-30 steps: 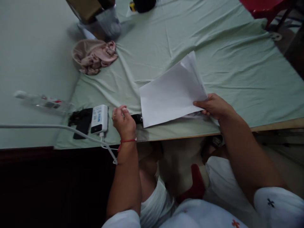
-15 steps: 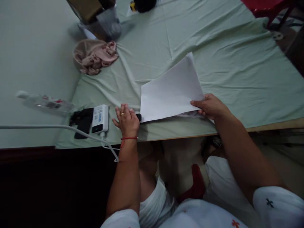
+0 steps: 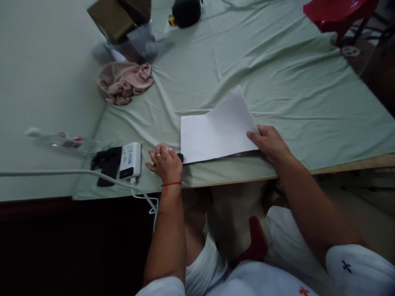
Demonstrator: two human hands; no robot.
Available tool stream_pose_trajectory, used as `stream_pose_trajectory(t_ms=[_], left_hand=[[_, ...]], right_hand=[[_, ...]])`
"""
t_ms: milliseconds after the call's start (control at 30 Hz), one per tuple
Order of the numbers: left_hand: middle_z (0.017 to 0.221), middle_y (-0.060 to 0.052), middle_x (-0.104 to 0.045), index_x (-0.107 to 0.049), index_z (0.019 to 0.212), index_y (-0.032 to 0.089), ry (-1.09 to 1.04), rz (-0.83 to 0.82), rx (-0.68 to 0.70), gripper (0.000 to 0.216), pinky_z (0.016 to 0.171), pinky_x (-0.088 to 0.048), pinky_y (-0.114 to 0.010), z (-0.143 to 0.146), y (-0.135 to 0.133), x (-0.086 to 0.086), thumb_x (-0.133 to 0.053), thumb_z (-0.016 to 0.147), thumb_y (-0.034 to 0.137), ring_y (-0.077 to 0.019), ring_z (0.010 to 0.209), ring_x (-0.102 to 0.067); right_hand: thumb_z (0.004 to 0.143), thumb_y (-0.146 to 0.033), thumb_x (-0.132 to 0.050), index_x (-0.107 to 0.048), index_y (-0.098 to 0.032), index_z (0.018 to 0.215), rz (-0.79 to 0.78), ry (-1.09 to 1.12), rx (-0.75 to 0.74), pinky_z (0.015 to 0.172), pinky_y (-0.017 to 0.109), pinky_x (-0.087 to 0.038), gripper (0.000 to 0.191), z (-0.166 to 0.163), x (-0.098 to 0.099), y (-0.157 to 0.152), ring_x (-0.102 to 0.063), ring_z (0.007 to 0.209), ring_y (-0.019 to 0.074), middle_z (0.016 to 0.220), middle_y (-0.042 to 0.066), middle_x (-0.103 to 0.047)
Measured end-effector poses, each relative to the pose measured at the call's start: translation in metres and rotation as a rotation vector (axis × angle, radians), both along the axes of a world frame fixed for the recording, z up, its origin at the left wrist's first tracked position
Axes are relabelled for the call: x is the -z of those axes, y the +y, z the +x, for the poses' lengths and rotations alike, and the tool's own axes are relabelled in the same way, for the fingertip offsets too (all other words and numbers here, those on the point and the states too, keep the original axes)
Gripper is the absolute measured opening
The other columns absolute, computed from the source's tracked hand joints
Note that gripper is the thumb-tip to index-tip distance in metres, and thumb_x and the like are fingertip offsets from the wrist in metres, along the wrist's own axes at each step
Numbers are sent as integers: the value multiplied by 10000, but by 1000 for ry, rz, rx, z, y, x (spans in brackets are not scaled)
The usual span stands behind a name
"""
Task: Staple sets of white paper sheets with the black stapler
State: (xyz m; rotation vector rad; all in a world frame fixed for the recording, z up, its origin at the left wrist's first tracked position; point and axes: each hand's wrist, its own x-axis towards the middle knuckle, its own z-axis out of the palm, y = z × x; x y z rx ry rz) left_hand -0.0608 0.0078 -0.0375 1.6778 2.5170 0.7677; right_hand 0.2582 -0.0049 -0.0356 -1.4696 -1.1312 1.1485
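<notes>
A stack of white paper sheets (image 3: 216,133) lies near the table's front edge, its far right corner lifted and curved. My right hand (image 3: 265,139) pinches the right end of the sheets, thumb on top and fingers beneath. My left hand (image 3: 165,163) lies palm down, fingers stretched out, over a small black object (image 3: 180,157). Only the end of that object shows, touching the lower left corner of the sheets; the rest is hidden under the palm.
Left of my left hand lie a white power bank (image 3: 130,160) with a cable, a black phone-like slab (image 3: 110,166) and a clear bottle (image 3: 69,142). Farther back are a pink cloth (image 3: 131,84), a cardboard box (image 3: 112,18) and a black rounded object (image 3: 186,12). A red chair (image 3: 339,14) stands far right.
The raised far corner of the sheets has come down somewhat, with my right hand still on their right end. My left hand stays over the black object. The whole view has shifted slightly.
</notes>
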Motion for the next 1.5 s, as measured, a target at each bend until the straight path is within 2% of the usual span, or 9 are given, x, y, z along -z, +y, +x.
stream_pose_trajectory(t_ms=[167, 333, 467, 600, 700, 900, 1067, 1167, 1500], left_hand=[[1590, -274, -592, -682, 1344, 116, -61, 226, 55, 384, 1371, -176, -693, -9, 6, 0, -586, 984, 207, -426, 1660, -353], [1509, -201, -609, -664, 1295, 181, -235, 497, 381, 302, 1316, -374, -550, 20, -2, -2, -577, 1048, 331, -338, 1535, -504], [1403, -138, -672, -645, 1291, 228, -561, 466, 438, 381, 1042, -580, -405, 47, -6, -1, -605, 1054, 523, -270, 1334, -641], [1293, -106, -716, -667, 1214, 252, -1079, 319, 318, 471, 859, -583, -298, 53, 0, 0, -712, 952, 641, -218, 1162, -704], [1098, -72, -755, -712, 1101, 235, -1295, 140, 358, 490, 835, -562, -285, 56, 4, 1, -887, 789, 570, -196, 1010, -714], [696, 37, -649, -701, 813, 198, -1188, 75, 392, 410, 575, -442, -244, 63, 3, 4, -956, 714, 504, -116, 615, -533], [677, 49, -623, -649, 757, 202, -1237, 133, 271, 467, 581, -439, -239, 66, 3, 1, -940, 741, 567, -109, 621, -545], [703, 46, -645, -673, 812, 207, -1320, 87, 326, 439, 627, -478, -239, 65, 3, -1, -963, 724, 524, -121, 664, -593], [616, 64, -529, -553, 686, 224, -1354, 59, 298, 509, 494, -381, -215, 64, 4, -3, -968, 747, 512, -88, 550, -453]], right_hand=[[832, -306, -730, -686, -209, 734, 29, 40, 138, 523, 256, -344, 144, 12, 3, 5, -459, 588, 115, 669, -14, -585], [770, -399, -878, -640, -243, 685, 119, 176, 332, 562, 288, -458, 297, 41, 1, 16, -537, 614, 138, 706, 1, -640], [629, -505, -1003, -684, -281, 712, 167, 261, 332, 633, 358, -574, 398, 64, 3, 18, -662, 707, 209, 753, 23, -708], [545, -517, -1041, -709, -292, 722, 138, 303, 276, 656, 397, -622, 438, 74, 3, 14, -704, 740, 240, 794, 29, -759], [581, -505, -1018, -712, -289, 734, 101, 319, 260, 660, 409, -630, 405, 72, -1, 10, -720, 752, 251, 789, 28, -760], [756, -519, -913, -669, -292, 749, 116, 270, 260, 632, 375, -591, 332, 63, -4, 11, -713, 746, 231, 732, 12, -702], [771, -438, -899, -609, -274, 681, 140, 200, 334, 538, 305, -485, 345, 63, 1, 13, -561, 600, 150, 685, -8, -634], [742, -408, -905, -525, -271, 638, 146, 200, 383, 504, 293, -426, 417, 66, 2, 13, -495, 570, 137, 663, -11, -588], [690, -719, -888, -486, -308, 734, 188, 164, 354, 634, 411, -561, 576, 70, 5, 15, -665, 788, 268, 742, 34, -610]])
